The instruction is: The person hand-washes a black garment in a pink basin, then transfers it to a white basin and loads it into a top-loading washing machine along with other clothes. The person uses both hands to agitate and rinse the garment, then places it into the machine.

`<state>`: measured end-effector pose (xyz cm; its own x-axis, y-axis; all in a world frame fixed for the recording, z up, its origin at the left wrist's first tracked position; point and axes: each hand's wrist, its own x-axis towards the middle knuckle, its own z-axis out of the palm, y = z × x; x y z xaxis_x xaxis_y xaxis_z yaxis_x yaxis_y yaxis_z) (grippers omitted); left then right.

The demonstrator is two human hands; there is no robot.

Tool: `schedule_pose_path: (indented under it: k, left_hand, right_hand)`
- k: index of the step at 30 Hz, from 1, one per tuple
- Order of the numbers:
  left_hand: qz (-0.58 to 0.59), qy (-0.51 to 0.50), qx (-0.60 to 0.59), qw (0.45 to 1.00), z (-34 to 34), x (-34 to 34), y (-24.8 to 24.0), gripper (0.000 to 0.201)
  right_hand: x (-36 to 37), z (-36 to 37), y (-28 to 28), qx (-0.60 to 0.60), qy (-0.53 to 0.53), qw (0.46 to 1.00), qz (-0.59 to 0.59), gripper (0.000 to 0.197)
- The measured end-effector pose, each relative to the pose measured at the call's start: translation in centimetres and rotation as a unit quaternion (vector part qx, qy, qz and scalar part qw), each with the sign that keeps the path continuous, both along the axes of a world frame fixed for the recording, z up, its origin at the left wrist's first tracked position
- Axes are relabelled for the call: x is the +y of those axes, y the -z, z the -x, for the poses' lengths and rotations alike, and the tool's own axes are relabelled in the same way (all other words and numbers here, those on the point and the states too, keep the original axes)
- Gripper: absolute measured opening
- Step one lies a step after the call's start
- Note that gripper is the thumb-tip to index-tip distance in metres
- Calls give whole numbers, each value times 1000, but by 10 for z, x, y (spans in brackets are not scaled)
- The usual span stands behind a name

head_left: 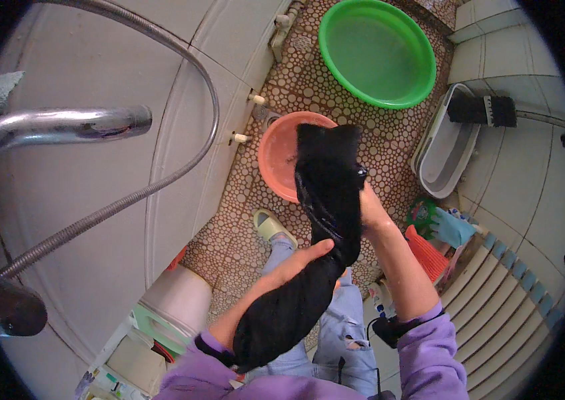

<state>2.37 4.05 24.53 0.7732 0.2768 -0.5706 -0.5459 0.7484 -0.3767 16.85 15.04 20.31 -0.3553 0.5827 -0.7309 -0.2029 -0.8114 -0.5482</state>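
- I am reading the left hand [296, 261] as pinching the black cloth [330, 193]: its thumb is pressing on the upper face, and the fabric is covering its fingers.
- The right hand [373, 212] is touching the cloth's right edge; its fingers are passing behind the fabric, so I cannot tell whether they are closing on it.
- The black cloth is extending from the left forearm up between both hands, its top end overlapping the pink basin [277, 159] in my view.
- The pink basin is standing on the pebble-patterned floor [376, 143].
- Beyond it, the green basin [389, 103] is holding cloudy liquid.
- A pale slipper [268, 225] is showing just below the pink basin.
- Toward the right wall, a black brush [469, 109] is lying across the grey-and-white tub [441, 157].
- At left, the metal hose [142, 192] is curving around the chrome spout [62, 130].
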Motion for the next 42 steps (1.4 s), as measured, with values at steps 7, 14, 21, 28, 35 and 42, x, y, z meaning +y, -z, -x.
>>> schedule_pose_path:
  k: [7,14,21,28,35,42]
  left_hand:
    - [-27,57,230,971,17,19,17,63]
    - [-301,-78,434,846,-3,7,37,101]
    - [-84,-86,304,945,3,-2,-2,60]
    - [-33,-317,-32,947,-20,-7,-41,77]
    - [20,-286,16,958,-11,-20,-59,84]
    - [-93,-133,189,968,-4,-6,-67,69]
  right_hand:
    - [-3,20,23,-93,-33,989,-107,44]
    - [-28,25,-3,-310,-240,894,-216,56]
    - [-13,-13,-6,173,-39,982,-60,83]
    - [-34,49,15,397,230,889,9,103]
    - [-11,28,-21,437,177,879,-77,65]
    - [22,-11,-60,58,-168,982,-69,31]
